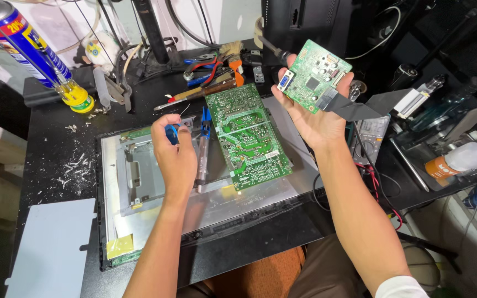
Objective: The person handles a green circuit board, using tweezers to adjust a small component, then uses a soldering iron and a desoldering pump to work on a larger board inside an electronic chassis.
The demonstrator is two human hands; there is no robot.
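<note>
My right hand (317, 118) is raised above the bench, palm up, holding a small green circuit board (314, 74) with a blue connector and a flat dark ribbon cable (368, 106) trailing to the right. My left hand (175, 157) rests over an opened monitor panel (139, 182) and grips a blue-handled tool (173, 132). A larger green circuit board (248, 135) lies on the panel's metal back between my hands. A soldering iron (202, 152) with a blue grip lies next to my left hand.
A blue and yellow spray can (28, 52) stands at the back left. Pliers and screwdrivers (211, 74) lie at the back. A grey plastic sheet (51, 248) sits at the front left. Cables, a bottle (459, 161) and parts crowd the right side.
</note>
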